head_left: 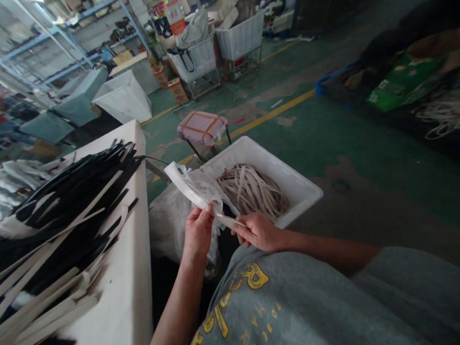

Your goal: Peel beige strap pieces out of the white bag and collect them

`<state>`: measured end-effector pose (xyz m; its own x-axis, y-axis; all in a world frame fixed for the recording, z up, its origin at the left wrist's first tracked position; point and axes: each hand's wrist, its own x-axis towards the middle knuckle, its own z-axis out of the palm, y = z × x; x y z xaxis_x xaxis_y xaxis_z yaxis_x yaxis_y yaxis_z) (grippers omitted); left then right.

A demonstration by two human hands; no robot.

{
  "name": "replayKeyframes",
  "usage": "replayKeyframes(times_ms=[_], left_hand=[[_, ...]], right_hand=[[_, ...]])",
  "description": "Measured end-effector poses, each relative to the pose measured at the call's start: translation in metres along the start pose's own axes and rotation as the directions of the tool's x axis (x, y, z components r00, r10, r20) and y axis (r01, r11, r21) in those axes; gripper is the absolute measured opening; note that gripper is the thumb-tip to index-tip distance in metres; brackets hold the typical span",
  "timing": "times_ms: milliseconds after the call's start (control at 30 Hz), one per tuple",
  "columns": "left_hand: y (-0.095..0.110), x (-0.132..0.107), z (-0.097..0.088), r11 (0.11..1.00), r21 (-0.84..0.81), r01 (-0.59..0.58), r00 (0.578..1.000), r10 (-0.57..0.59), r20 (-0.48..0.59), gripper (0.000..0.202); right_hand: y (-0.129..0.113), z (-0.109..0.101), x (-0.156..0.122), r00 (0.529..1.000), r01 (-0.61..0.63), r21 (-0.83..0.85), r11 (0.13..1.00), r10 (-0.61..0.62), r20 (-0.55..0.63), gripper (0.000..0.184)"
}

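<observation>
1. Pinching the white strip (pixel 187 188) between thumb and fingertips, the left hand (pixel 199 225) stands upright, its forearm rising from the bottom edge.
2. The right hand (pixel 259 232) comes in from the right, forearm nearly level, fingers curled around the end of a pale piece (pixel 230 222), thumb and index pointing left.
3. The hands are near each other but apart, the pale piece spanning the gap; whether it and the white strip are one, I cannot tell.
4. The white strip slants up and left from the left hand, in front of the bag (pixel 163 218).
5. Just beyond the right hand is the bin (pixel 300 191), with coiled straps (pixel 251 189) inside.
6. Left of both hands is the table (pixel 138 268), bearing black and pale strips (pixel 89 184).
</observation>
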<state>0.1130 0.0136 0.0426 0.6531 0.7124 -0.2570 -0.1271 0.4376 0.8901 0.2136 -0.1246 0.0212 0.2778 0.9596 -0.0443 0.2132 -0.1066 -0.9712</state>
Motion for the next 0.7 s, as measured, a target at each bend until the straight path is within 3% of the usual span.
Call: replayKeyframes(times_ms=[100, 167, 300, 367, 500, 700], left_hand=[[-0.009, 0.004, 0.012, 0.993, 0.059, 0.100, 0.985, -0.107, 0.132, 0.030], [-0.011, 0.008, 0.017, 0.992, 0.077, 0.102, 0.983, -0.112, 0.145, 0.032], [-0.006, 0.019, 0.014, 0.998, 0.053, 0.021, 1.000, -0.022, 0.012, 0.034], [-0.008, 0.021, 0.014, 0.995, 0.077, 0.057, 0.997, -0.061, 0.048, 0.034], [-0.014, 0.021, 0.018, 0.983, 0.140, 0.114, 0.979, -0.136, 0.151, 0.035], [-0.003, 0.023, 0.015, 0.990, 0.140, 0.003, 0.997, -0.014, 0.080, 0.029]], right_hand=[[0.004, -0.003, 0.003, 0.988, 0.001, 0.013, 1.000, 0.001, -0.153, 0.049], [0.005, -0.006, 0.006, 0.981, 0.023, 0.010, 1.000, -0.021, -0.192, 0.050], [0.009, -0.007, 0.006, 0.998, 0.020, 0.019, 1.000, -0.019, -0.060, 0.046], [0.010, -0.007, 0.007, 0.997, 0.018, 0.020, 1.000, -0.017, -0.072, 0.043], [0.008, -0.009, 0.016, 0.971, 0.070, 0.004, 0.998, -0.068, -0.229, 0.044], [0.010, -0.006, 0.013, 0.991, 0.077, 0.011, 0.997, -0.075, -0.115, 0.039]])
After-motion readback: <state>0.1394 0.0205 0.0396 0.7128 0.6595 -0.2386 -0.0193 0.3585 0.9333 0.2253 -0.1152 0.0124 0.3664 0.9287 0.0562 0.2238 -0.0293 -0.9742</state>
